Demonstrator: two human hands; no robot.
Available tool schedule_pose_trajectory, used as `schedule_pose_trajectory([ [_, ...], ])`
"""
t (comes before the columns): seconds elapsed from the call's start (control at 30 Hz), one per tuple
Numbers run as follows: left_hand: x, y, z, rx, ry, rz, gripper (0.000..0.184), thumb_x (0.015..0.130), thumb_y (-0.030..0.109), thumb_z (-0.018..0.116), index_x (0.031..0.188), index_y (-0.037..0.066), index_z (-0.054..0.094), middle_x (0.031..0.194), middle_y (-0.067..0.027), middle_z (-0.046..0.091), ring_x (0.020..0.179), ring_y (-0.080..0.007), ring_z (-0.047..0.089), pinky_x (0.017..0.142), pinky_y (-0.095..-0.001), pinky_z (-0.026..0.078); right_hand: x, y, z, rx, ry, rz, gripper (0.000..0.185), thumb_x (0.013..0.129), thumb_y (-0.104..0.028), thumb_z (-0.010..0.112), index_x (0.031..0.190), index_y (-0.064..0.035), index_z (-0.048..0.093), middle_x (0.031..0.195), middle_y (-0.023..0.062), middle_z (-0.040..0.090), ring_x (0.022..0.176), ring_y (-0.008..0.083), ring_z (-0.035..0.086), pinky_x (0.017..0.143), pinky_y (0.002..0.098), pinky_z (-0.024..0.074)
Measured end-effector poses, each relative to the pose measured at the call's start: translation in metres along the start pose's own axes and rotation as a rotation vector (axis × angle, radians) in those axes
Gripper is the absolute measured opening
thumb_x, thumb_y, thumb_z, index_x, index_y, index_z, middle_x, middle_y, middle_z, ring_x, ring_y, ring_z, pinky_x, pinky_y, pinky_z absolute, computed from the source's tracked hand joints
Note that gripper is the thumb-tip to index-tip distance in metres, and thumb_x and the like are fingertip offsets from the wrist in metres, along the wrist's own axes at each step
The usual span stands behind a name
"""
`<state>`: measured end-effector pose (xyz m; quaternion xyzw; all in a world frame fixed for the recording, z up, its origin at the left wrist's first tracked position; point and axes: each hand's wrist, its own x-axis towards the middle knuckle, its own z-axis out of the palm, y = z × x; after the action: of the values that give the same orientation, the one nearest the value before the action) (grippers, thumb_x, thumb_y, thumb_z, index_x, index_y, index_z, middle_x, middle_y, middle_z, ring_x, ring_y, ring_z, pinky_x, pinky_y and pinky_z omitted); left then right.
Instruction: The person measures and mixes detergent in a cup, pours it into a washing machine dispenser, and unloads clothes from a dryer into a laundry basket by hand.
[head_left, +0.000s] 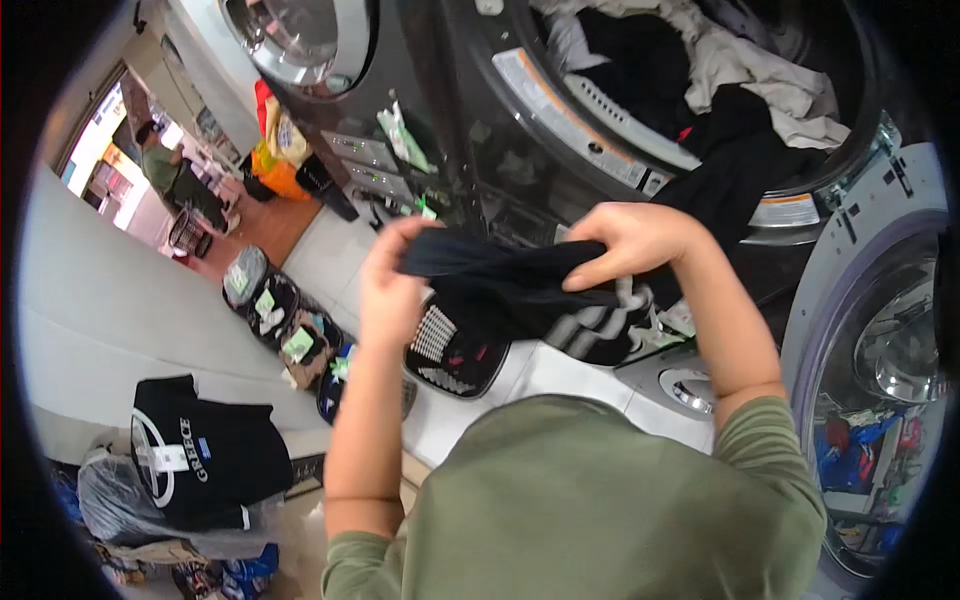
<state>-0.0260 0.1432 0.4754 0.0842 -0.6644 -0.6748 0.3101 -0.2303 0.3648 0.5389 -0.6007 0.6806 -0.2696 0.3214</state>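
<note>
Stretched between my two hands is a black garment (490, 280) with white stripes toward its lower right end. My left hand (392, 285), slightly blurred, is closed on the garment's left edge. The thumb and fingers of my right hand (632, 240) pinch its upper right part. Behind my right hand, black cloth (725, 185) drapes over the rim of a front-loading machine (610, 150). Pale and black laundry (715, 60) fills the machine's opening. Below the garment, a dark plastic basket (470, 385) stands on the floor, with dark cloth inside.
An open round machine door (800, 350) stands at my right. Several laundry bundles (265, 300) with green tags line the floor at left. A black T-shirt (215, 440) lies on a plastic-wrapped pile. Farther back, a person (175, 175) is beside a basket (188, 232).
</note>
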Motion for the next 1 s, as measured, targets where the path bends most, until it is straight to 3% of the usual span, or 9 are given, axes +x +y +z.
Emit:
schedule_pose_trajectory([
  [0.1,0.013,0.032,-0.038,-0.119,-0.178,0.28,0.025,0.085,-0.003,0.063,0.111,0.0,0.064,0.103,-0.0041,0.065,0.094,-0.0121,0.062,0.084,-0.0262,0.049,-0.013,0.039,0.003,0.146,-0.09,0.133,0.029,0.075,-0.02,0.081,0.091,0.0025,0.07,0.079,0.0069,0.071,0.076,0.0101,0.063,0.072,0.0282,0.0498],
  [0.2,0.002,0.054,-0.075,0.301,-0.581,-0.31,0.034,0.084,0.021,0.076,0.103,-0.005,0.066,0.093,-0.0073,0.067,0.089,-0.01,0.06,0.08,-0.0266,0.05,-0.035,0.033,-0.03,-0.053,0.243,0.08,0.03,0.071,-0.019,0.083,0.087,0.0037,0.07,0.077,0.0055,0.069,0.071,0.01,0.06,0.068,0.0291,0.0479],
  [0.3,0.008,0.041,-0.091,1.421,-0.878,-0.41,0.049,0.078,0.043,0.077,0.089,-0.005,0.071,0.088,-0.0173,0.068,0.087,-0.0254,0.064,0.079,-0.037,0.051,-0.052,0.038,-0.063,-0.152,0.298,0.082,0.029,0.066,-0.018,0.085,0.08,0.0031,0.07,0.067,0.0032,0.061,0.069,0.0107,0.055,0.066,0.0284,0.0435],
  [0.43,0.003,0.056,-0.131,1.336,-0.746,0.342,0.025,0.069,0.018,0.079,0.081,-0.001,0.07,0.117,-0.0134,0.052,0.121,-0.0323,0.046,0.103,-0.0421,0.04,-0.039,0.028,-0.036,-0.927,0.423,-0.002,0.028,0.065,-0.018,0.084,0.071,0.0006,0.065,0.084,0.0056,0.054,0.086,0.0208,0.055,0.072,0.0285,0.0413],
  [0.57,-0.013,0.071,-0.116,0.989,-0.129,0.392,0.029,0.068,-0.008,0.063,0.095,0.002,0.068,0.099,-0.012,0.046,0.11,-0.0282,0.048,0.101,-0.0354,0.04,-0.032,0.046,-0.023,-0.39,0.449,0.167,0.024,0.071,-0.015,0.08,0.077,0.0015,0.064,0.102,0.0094,0.059,0.101,0.0221,0.058,0.088,0.0328,0.0422],
  [0.63,-0.01,0.082,-0.102,0.938,0.09,0.477,0.036,0.066,-0.011,0.055,0.097,0.001,0.068,0.099,-0.0104,0.049,0.104,-0.0247,0.051,0.095,-0.0315,0.042,-0.028,0.054,-0.027,0.053,0.587,-0.168,0.019,0.074,-0.01,0.076,0.087,-0.0005,0.067,0.13,0.0096,0.057,0.117,0.0199,0.055,0.097,0.031,0.0414],
  [0.7,0.009,0.074,-0.094,0.729,0.183,0.613,0.029,0.075,-0.009,0.054,0.101,-0.001,0.065,0.092,-0.0075,0.055,0.087,-0.0174,0.055,0.084,-0.0271,0.044,-0.011,0.029,-0.017,-0.126,0.772,-0.044,0.036,0.075,-0.013,0.077,0.107,-0.0029,0.067,0.135,0.0119,0.054,0.121,0.023,0.054,0.101,0.0331,0.04],
  [0.87,0.016,0.1,-0.016,0.431,-0.007,0.221,0.017,0.084,0.01,0.061,0.09,-0.006,0.061,0.072,0.0007,0.055,0.07,-0.0057,0.05,0.062,-0.023,0.043,0.064,-0.051,0.07,0.024,0.386,-0.295,0.061,0.075,-0.021,0.082,0.125,0.0029,0.055,0.121,0.0152,0.062,0.111,0.0282,0.06,0.093,0.0386,0.0454],
  [1.0,0.017,0.12,-0.07,0.657,-0.401,-0.187,0.019,0.088,0.018,0.069,0.083,-0.001,0.064,0.073,0.0053,0.054,0.068,-0.003,0.047,0.06,-0.0191,0.037,0.088,0.019,0.057,0.073,0.368,0.041,0.022,0.081,-0.014,0.076,0.092,0.004,0.069,0.083,0.0054,0.069,0.077,0.0144,0.061,0.075,0.0305,0.0474],
])
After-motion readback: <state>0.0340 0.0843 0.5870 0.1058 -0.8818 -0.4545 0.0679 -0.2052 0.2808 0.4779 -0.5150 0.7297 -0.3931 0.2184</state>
